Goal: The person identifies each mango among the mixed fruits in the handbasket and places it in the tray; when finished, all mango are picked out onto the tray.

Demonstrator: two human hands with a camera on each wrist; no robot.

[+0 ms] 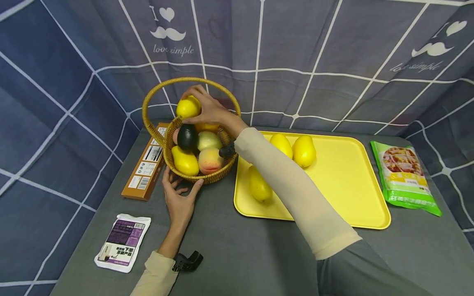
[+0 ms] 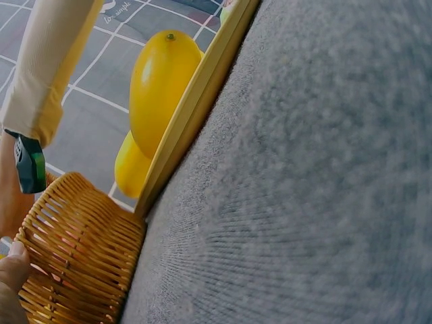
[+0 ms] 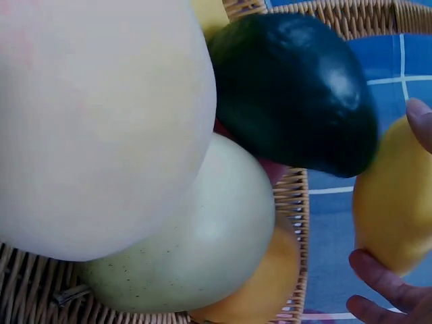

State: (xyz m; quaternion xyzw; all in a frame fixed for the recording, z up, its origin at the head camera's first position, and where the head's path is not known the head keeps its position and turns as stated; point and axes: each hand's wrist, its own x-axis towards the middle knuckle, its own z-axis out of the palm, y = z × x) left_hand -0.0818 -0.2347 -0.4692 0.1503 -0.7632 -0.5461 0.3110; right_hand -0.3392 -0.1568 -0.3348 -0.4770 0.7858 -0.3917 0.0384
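My right hand (image 1: 209,107) pinches a lemon (image 1: 188,107) over the far left rim of a wicker basket (image 1: 218,177), under its arched handle. The right wrist view shows fingertips on both ends of the lemon (image 3: 395,202). In the basket lie a dark green avocado (image 1: 187,138), a pale green round fruit (image 1: 209,141), a peach (image 1: 211,160), a yellow mango-like fruit (image 1: 185,161) and an orange fruit, partly hidden. My left hand (image 1: 180,201) holds the basket's near side, thumb and fingers spread around its lower wall. The left wrist view shows the thumb (image 2: 15,263) against the weave.
A yellow tray (image 1: 344,181) stands right of the basket, bearing yellow oblong fruits (image 1: 304,151) partly behind my right sleeve. Left of the basket lies a brown box (image 1: 142,174), with a white and purple pouch (image 1: 123,242) nearer. A green food bag (image 1: 405,176) lies at far right.
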